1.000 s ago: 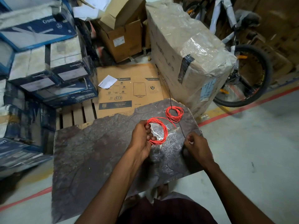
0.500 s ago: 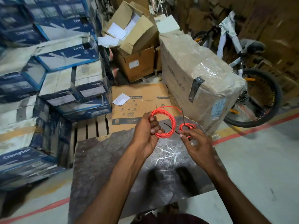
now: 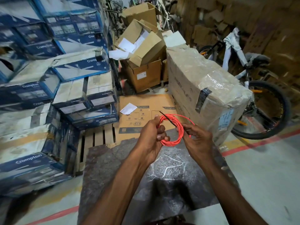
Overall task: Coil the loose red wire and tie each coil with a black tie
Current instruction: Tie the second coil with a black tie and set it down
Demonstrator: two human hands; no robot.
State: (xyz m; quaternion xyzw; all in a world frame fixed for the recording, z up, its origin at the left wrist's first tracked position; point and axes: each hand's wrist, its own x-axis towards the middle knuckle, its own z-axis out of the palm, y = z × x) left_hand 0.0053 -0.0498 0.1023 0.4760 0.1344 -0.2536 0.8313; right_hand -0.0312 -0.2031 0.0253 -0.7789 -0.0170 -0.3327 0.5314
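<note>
A coil of red wire [image 3: 179, 129] is held up in the air above the far edge of the dark stone slab [image 3: 116, 169]. My left hand [image 3: 151, 137] grips the coil's left side, fingers curled round the strands. My right hand [image 3: 197, 142] pinches a thin black tie [image 3: 168, 119] that runs slantwise across the coil's upper part, its far tip pointing up and left. The second red coil seen earlier is hidden behind my right hand or out of sight.
Stacked blue and white cartons [image 3: 56, 88] fill the left. A flat brown carton [image 3: 146, 114] lies on a wooden pallet [image 3: 95, 137] beyond the slab. A large wrapped box [image 3: 207, 95] and a bicycle [image 3: 259, 101] stand at right. Open cardboard boxes [image 3: 142, 51] sit behind.
Both hands have risen off the slab. The left hand lifted the coil up; the right hand picked the black tie from the slab and brought it across the coil.
</note>
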